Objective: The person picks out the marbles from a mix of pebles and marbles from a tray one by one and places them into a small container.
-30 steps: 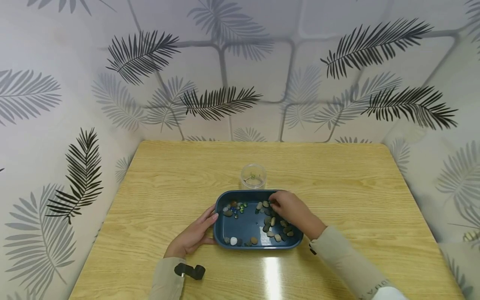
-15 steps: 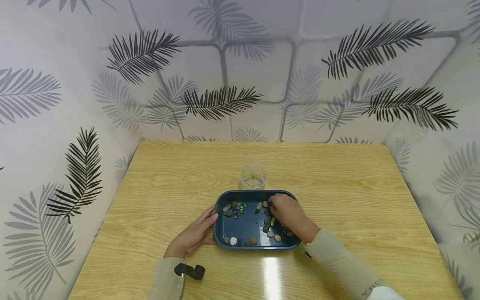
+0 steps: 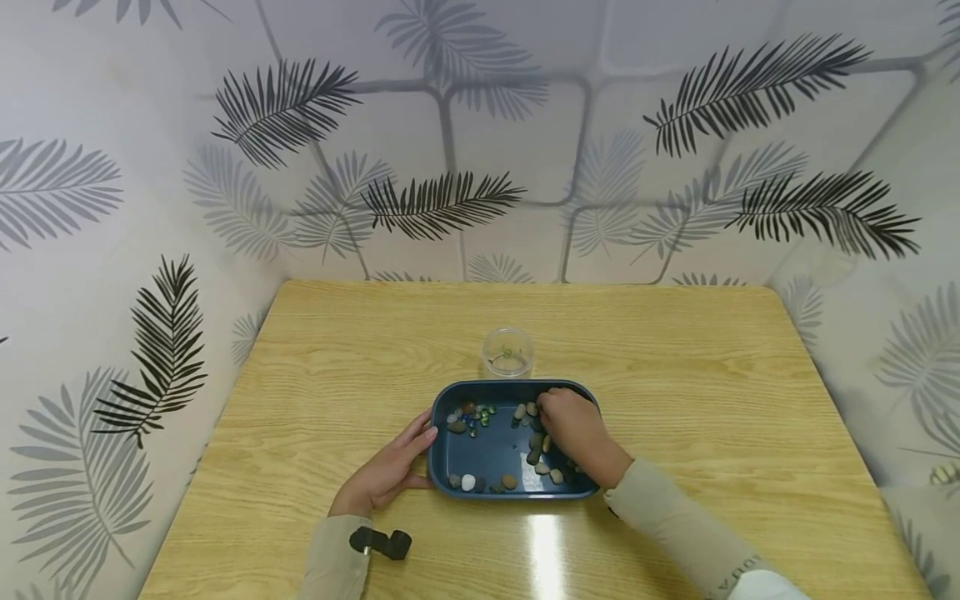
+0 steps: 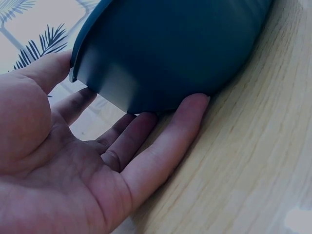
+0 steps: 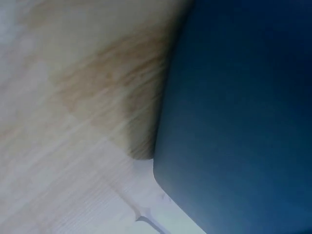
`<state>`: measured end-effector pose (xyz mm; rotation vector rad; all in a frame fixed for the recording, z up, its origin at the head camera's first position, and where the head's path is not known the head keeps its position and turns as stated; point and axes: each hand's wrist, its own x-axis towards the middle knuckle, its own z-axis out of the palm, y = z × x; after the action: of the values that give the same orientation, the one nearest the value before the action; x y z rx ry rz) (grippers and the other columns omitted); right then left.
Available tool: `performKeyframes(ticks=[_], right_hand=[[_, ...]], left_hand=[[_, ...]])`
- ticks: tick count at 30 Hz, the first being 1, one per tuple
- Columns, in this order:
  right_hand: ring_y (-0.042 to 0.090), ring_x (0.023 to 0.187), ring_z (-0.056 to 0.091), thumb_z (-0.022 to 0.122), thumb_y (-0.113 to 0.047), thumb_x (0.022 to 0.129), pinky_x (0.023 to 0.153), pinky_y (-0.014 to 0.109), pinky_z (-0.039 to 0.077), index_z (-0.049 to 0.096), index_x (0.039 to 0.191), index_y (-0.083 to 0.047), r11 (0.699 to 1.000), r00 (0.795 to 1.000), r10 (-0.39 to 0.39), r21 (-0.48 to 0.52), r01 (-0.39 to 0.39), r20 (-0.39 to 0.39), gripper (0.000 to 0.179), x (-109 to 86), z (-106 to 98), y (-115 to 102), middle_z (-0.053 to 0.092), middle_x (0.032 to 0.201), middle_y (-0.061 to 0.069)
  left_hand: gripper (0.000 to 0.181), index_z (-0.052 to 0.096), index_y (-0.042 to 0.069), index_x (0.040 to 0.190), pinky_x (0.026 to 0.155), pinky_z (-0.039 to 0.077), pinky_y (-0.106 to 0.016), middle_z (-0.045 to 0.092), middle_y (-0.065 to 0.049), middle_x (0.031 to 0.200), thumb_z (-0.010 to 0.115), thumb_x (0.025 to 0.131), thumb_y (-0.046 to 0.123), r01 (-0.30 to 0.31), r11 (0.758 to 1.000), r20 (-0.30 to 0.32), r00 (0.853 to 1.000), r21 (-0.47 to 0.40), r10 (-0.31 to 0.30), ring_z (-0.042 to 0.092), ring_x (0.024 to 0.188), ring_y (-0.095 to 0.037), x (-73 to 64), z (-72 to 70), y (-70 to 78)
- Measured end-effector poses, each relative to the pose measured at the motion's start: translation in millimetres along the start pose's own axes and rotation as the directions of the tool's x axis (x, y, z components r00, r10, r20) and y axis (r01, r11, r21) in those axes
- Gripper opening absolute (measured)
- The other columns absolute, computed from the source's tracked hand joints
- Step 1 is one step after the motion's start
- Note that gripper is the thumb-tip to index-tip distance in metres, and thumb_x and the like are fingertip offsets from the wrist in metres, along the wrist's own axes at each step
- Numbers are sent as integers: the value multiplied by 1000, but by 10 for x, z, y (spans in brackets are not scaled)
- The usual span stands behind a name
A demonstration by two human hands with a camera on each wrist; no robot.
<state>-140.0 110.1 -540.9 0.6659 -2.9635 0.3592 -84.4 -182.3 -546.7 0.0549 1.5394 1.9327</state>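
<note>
A dark blue tray (image 3: 487, 457) with rounded corners holds pebbles and glass beads. My left hand (image 3: 384, 475) lies against its left end, thumb at the rim. In the left wrist view the fairly straight fingers (image 4: 161, 156) touch the tray's outer wall (image 4: 161, 53) low down. Inside the right part, my right hand (image 3: 579, 432) reaches down among grey and tan pebbles (image 3: 542, 469), fingers bent. Its fingertips are hidden at the pebbles, so whether they hold one I cannot tell. The right wrist view shows only the blue tray wall (image 5: 234, 126) and the tabletop.
Behind the tray stands a clear round cup (image 3: 507, 352) with small green bits inside. Colourful glass beads (image 3: 472, 417) lie at the tray's back left, and a white pebble (image 3: 468, 482) among others at its front left. A leaf-patterned wall (image 3: 495, 125) borders the wooden table (image 3: 675, 358).
My right hand has shifted slightly left and toward me within the tray, covering more of the pebbles at the right. The left hand and tray stay practically in place.
</note>
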Motion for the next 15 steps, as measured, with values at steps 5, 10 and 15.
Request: performKeyframes(ticks=[5, 10, 15], right_hand=[[16, 71, 56, 66, -12, 77, 59, 31, 48, 64, 76, -9, 1000, 1000, -9, -16, 9, 2, 4, -4, 8, -10, 57, 71, 0], [17, 72, 56, 67, -13, 78, 61, 32, 48, 64, 78, -8, 1000, 1000, -19, -18, 19, -4, 5, -10, 5, -19, 58, 72, 1], [17, 72, 55, 67, -12, 78, 63, 31, 48, 65, 78, -8, 999, 1000, -25, -22, 25, -10, 5, -10, 26, -15, 58, 72, 1]], left_hand=[[57, 12, 27, 143, 77, 46, -51, 12, -12, 144, 40, 94, 36, 5, 1000, -6, 1000, 11, -5, 38, 117, -39, -1, 0, 2], [56, 12, 28, 143, 77, 46, -50, 13, -11, 144, 40, 94, 36, 9, 1000, -9, 1000, 17, -9, 38, 117, -39, -5, -1, 4], [56, 12, 28, 143, 77, 46, -51, 13, -11, 144, 40, 94, 36, 7, 1000, -8, 1000, 17, -7, 37, 118, -39, -8, 3, 7]])
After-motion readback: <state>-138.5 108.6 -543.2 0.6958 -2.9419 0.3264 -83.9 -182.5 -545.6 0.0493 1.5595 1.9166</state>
